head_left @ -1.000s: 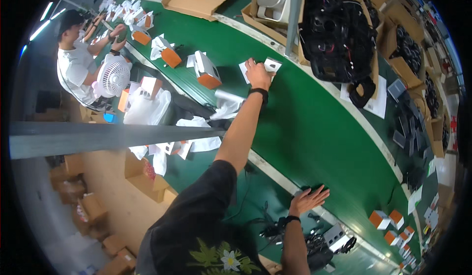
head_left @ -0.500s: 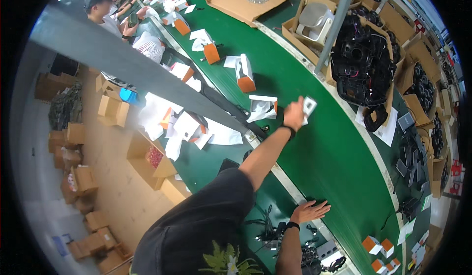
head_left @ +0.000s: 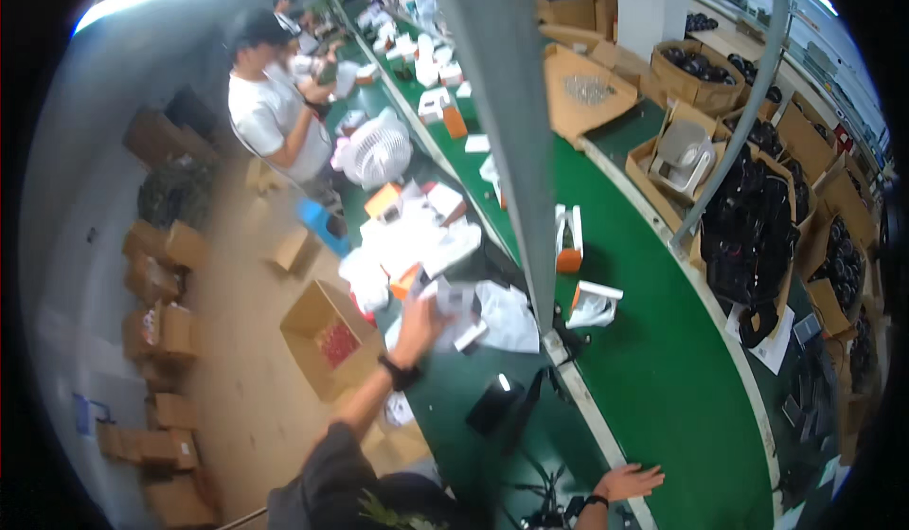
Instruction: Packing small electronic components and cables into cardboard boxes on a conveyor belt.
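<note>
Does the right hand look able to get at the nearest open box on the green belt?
Probably yes: the right hand looks empty, and only bare green belt shows between it and the box.

Left of the left-hand grip (head_left: 419, 327) I see a tan floor (head_left: 232, 359), and farther out on that side a pale grey wall (head_left: 104, 284). Far ahead and to its left, my feed shows a bright tube light (head_left: 156, 0). A dark green worktop (head_left: 440, 383) runs beneath it. To its right I have a grey metal post (head_left: 508, 104), then a long green belt (head_left: 663, 378); far ahead and right, a white pillar (head_left: 653, 4).
</note>
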